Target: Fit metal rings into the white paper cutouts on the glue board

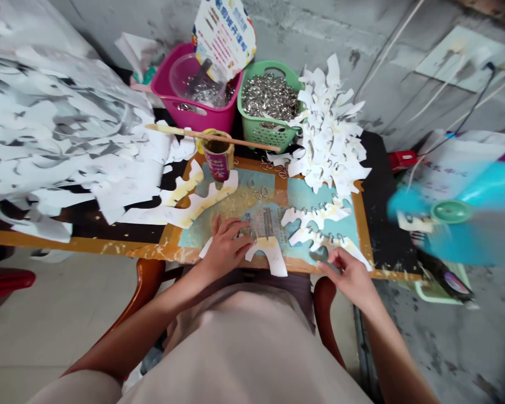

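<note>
My left hand [227, 247] lies over a white curved-edge cut-out [271, 252] with a yellowish glue-like smear along its top, its fingers stretched out across the piece. A small metal ring [255, 237] sits at the edge beside those fingertips. Over the table's front edge, my right hand [349, 275] has thumb and fingers drawn together; what they hold, if anything, is too small to make out. Close to it lie a white strip with metal rings along its edge [353, 247] and a similar ringed strip [324, 213].
A glue-smeared cup [216, 163] bears a long wooden stick [235, 141]. Behind are a pink basket [197, 118] and a green basket [273, 134] of metal rings. White cut-outs pile up left [88, 157] and right [328, 134]. A blue-bladed fan [452, 212] blurs at right.
</note>
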`<move>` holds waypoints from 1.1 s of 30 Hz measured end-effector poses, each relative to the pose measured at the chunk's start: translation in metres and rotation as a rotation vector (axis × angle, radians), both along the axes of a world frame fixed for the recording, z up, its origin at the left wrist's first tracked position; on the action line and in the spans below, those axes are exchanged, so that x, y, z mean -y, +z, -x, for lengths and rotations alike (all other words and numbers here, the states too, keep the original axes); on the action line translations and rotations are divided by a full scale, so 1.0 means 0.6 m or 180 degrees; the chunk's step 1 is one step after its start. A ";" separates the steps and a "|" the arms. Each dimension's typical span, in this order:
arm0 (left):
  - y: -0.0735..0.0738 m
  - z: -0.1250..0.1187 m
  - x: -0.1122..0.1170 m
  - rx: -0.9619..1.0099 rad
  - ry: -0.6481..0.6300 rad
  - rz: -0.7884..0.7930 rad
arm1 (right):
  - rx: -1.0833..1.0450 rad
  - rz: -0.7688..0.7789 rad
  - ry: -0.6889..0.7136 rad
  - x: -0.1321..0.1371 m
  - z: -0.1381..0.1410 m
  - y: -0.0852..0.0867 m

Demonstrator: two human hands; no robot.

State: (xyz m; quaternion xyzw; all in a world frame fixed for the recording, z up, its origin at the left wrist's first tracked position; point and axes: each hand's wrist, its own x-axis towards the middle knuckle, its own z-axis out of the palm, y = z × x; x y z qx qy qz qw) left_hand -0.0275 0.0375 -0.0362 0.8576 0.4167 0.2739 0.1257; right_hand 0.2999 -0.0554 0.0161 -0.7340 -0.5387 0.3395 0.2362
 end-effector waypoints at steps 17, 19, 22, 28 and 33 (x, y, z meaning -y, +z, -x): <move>-0.007 -0.002 -0.005 0.0006 0.0067 -0.0100 | -0.4031 0.0881 -0.2364 0.064 -0.031 -0.102; -0.007 -0.002 -0.006 0.0005 0.0055 -0.0149 | -0.3971 0.0630 -0.2472 0.064 -0.025 -0.106; -0.007 -0.002 -0.006 -0.0003 0.0049 -0.0165 | -0.3880 0.0355 -0.2595 0.068 -0.013 -0.108; -0.009 -0.001 -0.005 0.0000 0.0036 -0.0126 | -0.4033 0.0279 -0.2627 0.084 -0.004 -0.103; -0.008 0.000 -0.005 -0.0021 0.0051 -0.0088 | -0.4245 0.0164 -0.2761 0.100 -0.028 -0.108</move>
